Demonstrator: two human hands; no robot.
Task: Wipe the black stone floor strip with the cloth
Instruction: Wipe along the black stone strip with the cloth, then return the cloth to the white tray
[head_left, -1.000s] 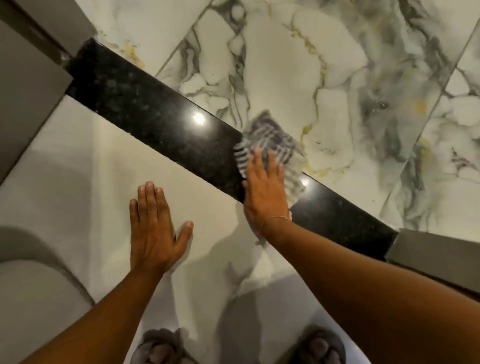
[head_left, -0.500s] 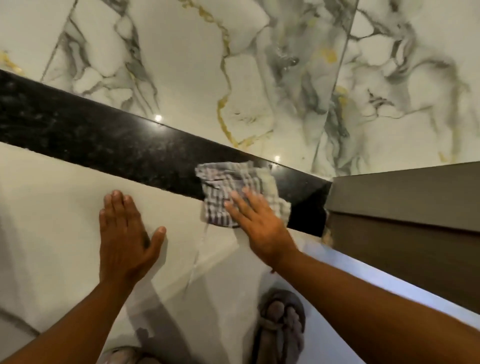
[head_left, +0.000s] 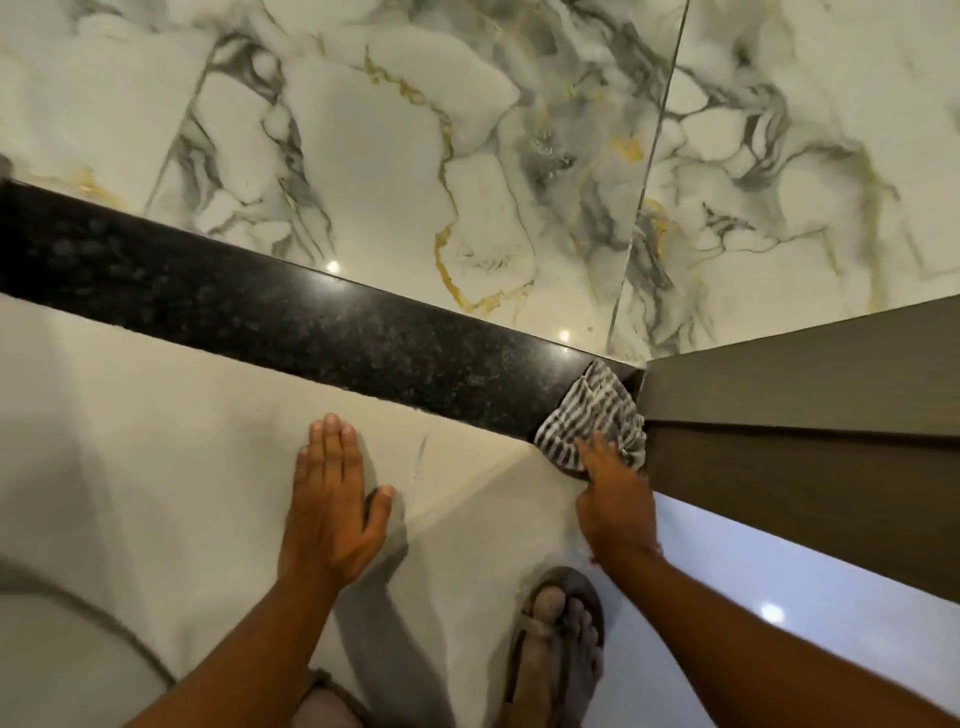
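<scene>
A polished black stone floor strip (head_left: 270, 312) runs from the left edge down to the right, ending at a brown door frame. A grey-and-white striped cloth (head_left: 587, 415) lies bunched on the strip's right end, against the frame. My right hand (head_left: 615, 499) presses on the cloth's near edge with the fingers on it. My left hand (head_left: 330, 504) rests flat on the pale floor tile in front of the strip, fingers together, holding nothing.
The brown door frame (head_left: 805, 405) blocks the right end of the strip. White marble tiles with grey and gold veins (head_left: 415, 156) lie beyond the strip. My foot in a sandal (head_left: 558, 639) stands on the pale tile just behind my right hand.
My right hand has slid the cloth rightward along the strip to its end at the door frame. The view has shifted right with it. My left hand stays flat on the tile.
</scene>
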